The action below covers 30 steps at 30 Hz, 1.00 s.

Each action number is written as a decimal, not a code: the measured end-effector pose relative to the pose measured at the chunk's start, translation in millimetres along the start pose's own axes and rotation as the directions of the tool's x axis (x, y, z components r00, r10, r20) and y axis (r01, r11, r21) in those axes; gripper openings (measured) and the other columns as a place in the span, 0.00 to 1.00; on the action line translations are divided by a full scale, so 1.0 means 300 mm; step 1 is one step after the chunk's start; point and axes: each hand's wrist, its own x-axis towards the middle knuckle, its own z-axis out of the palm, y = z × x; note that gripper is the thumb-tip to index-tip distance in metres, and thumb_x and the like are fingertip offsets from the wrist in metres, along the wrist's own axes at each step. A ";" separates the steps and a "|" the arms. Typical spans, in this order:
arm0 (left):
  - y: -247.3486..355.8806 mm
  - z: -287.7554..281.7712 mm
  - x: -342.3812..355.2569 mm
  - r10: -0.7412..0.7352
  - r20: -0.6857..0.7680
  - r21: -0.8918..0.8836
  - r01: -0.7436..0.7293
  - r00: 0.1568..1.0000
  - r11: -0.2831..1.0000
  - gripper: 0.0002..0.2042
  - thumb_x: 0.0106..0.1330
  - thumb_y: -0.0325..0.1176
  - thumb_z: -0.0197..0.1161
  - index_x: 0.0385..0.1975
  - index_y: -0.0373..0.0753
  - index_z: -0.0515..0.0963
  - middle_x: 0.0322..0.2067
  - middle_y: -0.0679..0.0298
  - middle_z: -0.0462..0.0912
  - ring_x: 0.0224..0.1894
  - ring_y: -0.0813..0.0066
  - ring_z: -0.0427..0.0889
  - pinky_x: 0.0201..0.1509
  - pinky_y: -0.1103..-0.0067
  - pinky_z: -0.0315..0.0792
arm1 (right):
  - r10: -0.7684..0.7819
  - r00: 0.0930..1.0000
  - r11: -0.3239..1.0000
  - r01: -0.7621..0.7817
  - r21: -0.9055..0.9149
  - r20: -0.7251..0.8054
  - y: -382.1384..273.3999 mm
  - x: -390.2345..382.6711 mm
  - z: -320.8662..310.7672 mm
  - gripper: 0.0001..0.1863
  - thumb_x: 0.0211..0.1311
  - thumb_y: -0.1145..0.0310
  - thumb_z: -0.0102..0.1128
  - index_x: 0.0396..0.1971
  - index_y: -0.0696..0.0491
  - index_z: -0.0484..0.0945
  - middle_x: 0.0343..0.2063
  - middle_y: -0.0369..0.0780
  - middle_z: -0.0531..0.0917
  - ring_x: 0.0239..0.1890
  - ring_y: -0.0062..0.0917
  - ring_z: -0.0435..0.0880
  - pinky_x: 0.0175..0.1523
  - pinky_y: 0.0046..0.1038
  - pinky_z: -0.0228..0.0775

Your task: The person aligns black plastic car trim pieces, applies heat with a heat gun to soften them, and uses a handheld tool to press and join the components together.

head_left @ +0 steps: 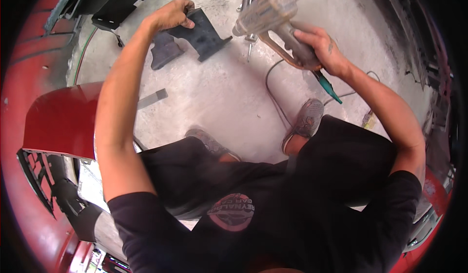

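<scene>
My left hand (176,17) is pinched closed on the upper edge of a black, bracket-shaped plastic panel (202,36), held just over the floor or resting on it; I cannot tell which. Beside it lies a second dark plastic piece (165,51). In my right hand (321,46) is a worn, brownish-grey pistol-grip power tool (270,14), its fingers wrapped round the handle. The tool's blurred nose points left, toward the black panel, and is apart from it. From the foot of its handle comes a green cable sleeve (328,87).
Several metal hand tools (249,0) lie on the grey concrete floor (224,95) beyond the power tool. A dark cord (268,80) curves near my right shoe (309,117). A flat grey strip (153,99) and a red body panel (63,119) are on the left. Car parts line both sides.
</scene>
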 end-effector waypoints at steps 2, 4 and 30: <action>0.064 0.036 -0.073 0.067 0.007 0.139 -0.068 0.998 0.988 0.17 0.51 0.28 0.74 0.35 0.33 0.73 0.29 0.59 0.76 0.34 0.67 0.75 0.41 0.70 0.71 | 0.012 1.000 0.998 -0.012 0.054 -0.009 -0.033 0.000 0.012 0.26 0.74 0.56 0.49 0.59 0.61 0.75 0.38 0.40 0.84 0.33 0.21 0.82 0.38 0.24 0.76; 0.075 0.124 -0.144 0.203 -0.097 0.302 -0.165 0.974 0.939 0.14 0.54 0.26 0.71 0.35 0.34 0.72 0.31 0.51 0.80 0.37 0.53 0.80 0.42 0.64 0.72 | 0.042 0.999 0.997 -0.042 0.069 0.004 -0.035 -0.003 0.005 0.27 0.74 0.56 0.47 0.60 0.63 0.73 0.38 0.41 0.84 0.34 0.21 0.83 0.39 0.25 0.77; 0.032 0.506 -0.421 0.304 0.137 0.660 -0.316 0.943 0.682 0.14 0.63 0.25 0.56 0.48 0.39 0.77 0.47 0.59 0.78 0.50 0.58 0.79 0.48 0.66 0.80 | -0.058 0.982 0.990 0.080 -0.119 0.178 0.053 0.127 0.136 0.27 0.72 0.55 0.50 0.58 0.64 0.75 0.50 0.47 0.82 0.53 0.32 0.80 0.60 0.31 0.69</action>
